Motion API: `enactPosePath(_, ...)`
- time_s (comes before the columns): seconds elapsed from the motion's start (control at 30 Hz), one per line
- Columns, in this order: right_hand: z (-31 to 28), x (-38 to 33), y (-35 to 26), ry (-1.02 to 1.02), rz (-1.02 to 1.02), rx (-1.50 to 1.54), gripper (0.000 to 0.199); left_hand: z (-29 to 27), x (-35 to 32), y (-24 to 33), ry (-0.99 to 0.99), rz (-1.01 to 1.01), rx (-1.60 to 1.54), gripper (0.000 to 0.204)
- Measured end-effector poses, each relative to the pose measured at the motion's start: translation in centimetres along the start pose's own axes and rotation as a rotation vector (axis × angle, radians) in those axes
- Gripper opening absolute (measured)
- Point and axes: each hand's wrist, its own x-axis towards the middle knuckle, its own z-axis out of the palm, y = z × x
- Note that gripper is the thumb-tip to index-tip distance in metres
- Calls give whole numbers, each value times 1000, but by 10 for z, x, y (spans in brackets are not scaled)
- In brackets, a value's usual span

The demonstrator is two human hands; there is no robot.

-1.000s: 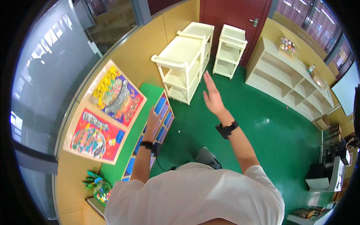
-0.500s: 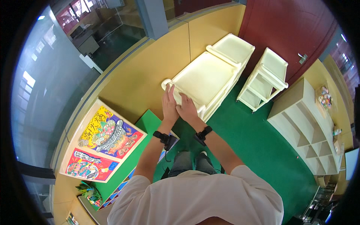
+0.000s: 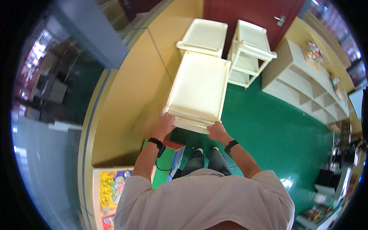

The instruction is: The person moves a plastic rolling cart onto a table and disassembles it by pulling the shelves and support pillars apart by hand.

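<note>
A cream utility cart with a rimmed, bare top tray stands in front of me. Its near handle bar lies between my two hands. My left hand is closed round the left end of the bar. At the bar's right corner my right hand is closed too, fingers curled over the edge. Both wrists carry black bands. Just beyond is a second cream cart, close to the first one's far edge. The lower shelves of the held cart are hidden beneath its top.
A third cream cart stands at the far right before a dark red door. To the left runs a yellow wall. A low wooden shelf unit is at right. Colourful picture panels and a green-topped box are near my left.
My hands, earlier close together at the cart's near left corner, are now apart along its handle. My view has turned left, and the held cart now sits straighter before me.
</note>
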Motion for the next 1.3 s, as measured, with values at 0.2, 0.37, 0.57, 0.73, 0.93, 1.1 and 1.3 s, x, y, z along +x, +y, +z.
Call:
enactPosePath(0.2, -20, 10, -9, -86, -22, -61, 15, -16, 8, -5, -8, -47, -35, 21)
enactPosePath(0.37, -4, 9, -20, -117, -43, -29, 14, 0, -9, -10, -86, -70, -5, 15)
enactPosePath(0.57, -13, 17, -31, -159, -80, -20, 14, -6, -19, -22, -135, -83, 51, 12)
enactPosePath(0.73, -16, 34, -36, -61, -102, -31, 14, -25, -13, -27, -125, -97, -24, 14)
enactPosePath(0.93, -28, 43, -7, -138, -87, -73, 16, -24, 11, -17, -124, -108, -113, 16)
enactPosePath(1.1, -27, 17, 17, -183, -142, -110, 16, -5, 2, 19, -120, -192, -36, 16)
enactPosePath(1.3, -21, -12, 63, -103, -265, -107, 17, 38, 5, 45, 85, -175, -155, 14)
